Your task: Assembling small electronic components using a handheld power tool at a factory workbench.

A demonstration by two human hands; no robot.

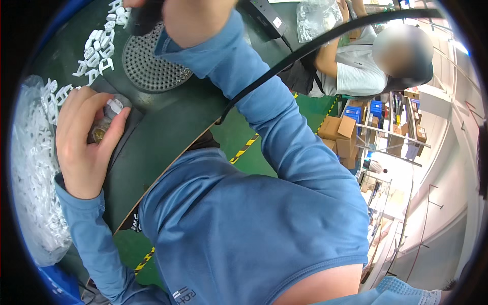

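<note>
My left hand [84, 134] is closed at the table's left side, thumb and forefinger pinching a small white plastic part [116, 105]. That part sits at a rounded greyish block, over a dark flat plate [133, 118]. A brassy round piece [99, 133] shows beneath my curled fingers. At the top edge my right hand [198, 20] grips a dark handheld tool [145, 19]; its kind cannot be made out, since the picture cuts it off. Below it lies a round grey perforated disc [152, 63]. Several loose white plastic parts [96, 48] are scattered left of the disc.
A clear bag full of white parts [38, 168] lies at the left edge, above a blue bin [58, 287]. A black cable [305, 48] arcs across the view. A power strip [262, 18] lies on the green table [173, 119]. A co-worker [356, 66] sits at the upper right.
</note>
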